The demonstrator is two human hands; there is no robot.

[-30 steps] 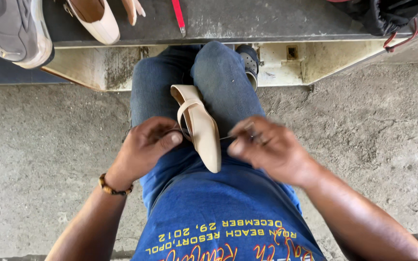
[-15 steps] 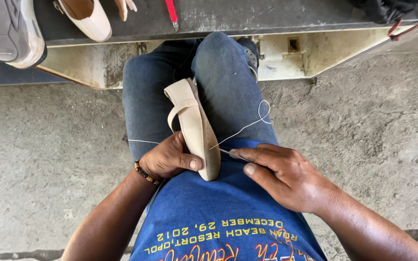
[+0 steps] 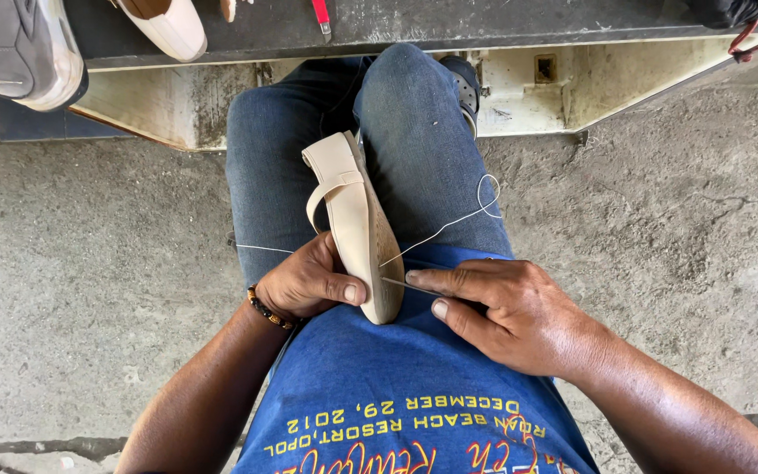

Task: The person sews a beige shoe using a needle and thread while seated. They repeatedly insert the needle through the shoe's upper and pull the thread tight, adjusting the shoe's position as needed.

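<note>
Stitching scene on a lap: left hand (image 3: 309, 285) wraps around the rear end of a beige flat shoe (image 3: 354, 219), thumb pressed on the sole side, fingers hidden behind the upper, so it is closed on the shoe. Shoe rests on edge along the person's thighs in blue jeans (image 3: 414, 132), toe pointing away from the body, strap (image 3: 331, 189) arching over the open side, sole facing right. Right hand (image 3: 502, 312) sits just beside the shoe's near end, forefinger and thumb pinched on a thin needle (image 3: 405, 284) whose tip touches the sole edge; grip is narrow, holding the needle. White thread (image 3: 449, 224) runs from the sole up to the right and ends in a small loop over the right thigh; another length of thread (image 3: 261, 249) sticks out to the left of the shoe across the left thigh. Beaded bracelet (image 3: 267, 310) on the left wrist. Blue T-shirt (image 3: 414, 395) with yellow lettering fills the bottom. Concrete floor (image 3: 89, 290) on both sides of the legs. Along the top, a dark desk (image 3: 449, 22) edge carries a grey sneaker (image 3: 19, 48) at far left, a white shoe (image 3: 168, 25) next to it, and a red-handled tool (image 3: 321, 13), all well apart from the hands
</note>
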